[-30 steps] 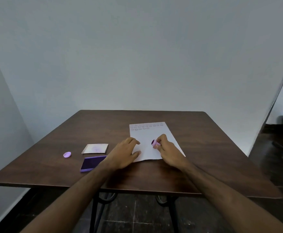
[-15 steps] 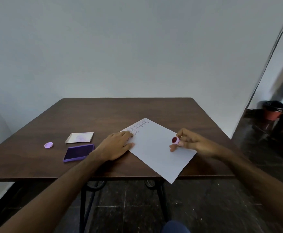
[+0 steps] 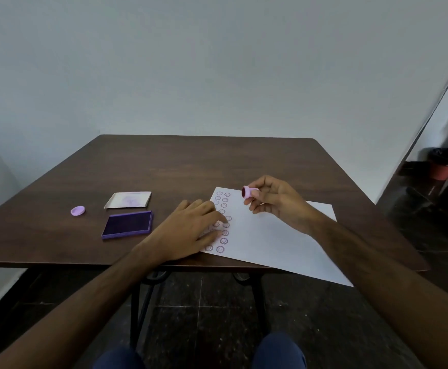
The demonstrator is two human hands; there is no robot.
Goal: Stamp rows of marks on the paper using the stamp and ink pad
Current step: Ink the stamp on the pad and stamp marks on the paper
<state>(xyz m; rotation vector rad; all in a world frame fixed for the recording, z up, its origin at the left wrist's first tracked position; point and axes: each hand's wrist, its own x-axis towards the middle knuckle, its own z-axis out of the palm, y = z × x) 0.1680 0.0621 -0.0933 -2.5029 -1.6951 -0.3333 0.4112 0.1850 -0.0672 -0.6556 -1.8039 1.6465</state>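
A white paper (image 3: pixel 268 235) lies turned sideways on the brown table (image 3: pixel 191 161), its near corner hanging past the front edge. Two rows of purple round marks (image 3: pixel 224 222) run along its left side. My left hand (image 3: pixel 191 227) lies flat on that side, covering some marks. My right hand (image 3: pixel 276 199) is raised above the paper and grips a small pink stamp (image 3: pixel 248 192), its dark inked face turned left. The purple ink pad (image 3: pixel 128 224) sits open to the left of my left hand.
The ink pad's clear lid (image 3: pixel 128 200) lies behind the pad, and a small purple cap (image 3: pixel 77 210) rests further left. A pot (image 3: pixel 445 165) stands on the dark floor at the right, beyond the table. My knees show below the table edge.
The paper has been rotated clockwise, so the stamped rows now run toward me. My right hand lifted the stamp off the paper and moved up and left. The camera view tilted downward.
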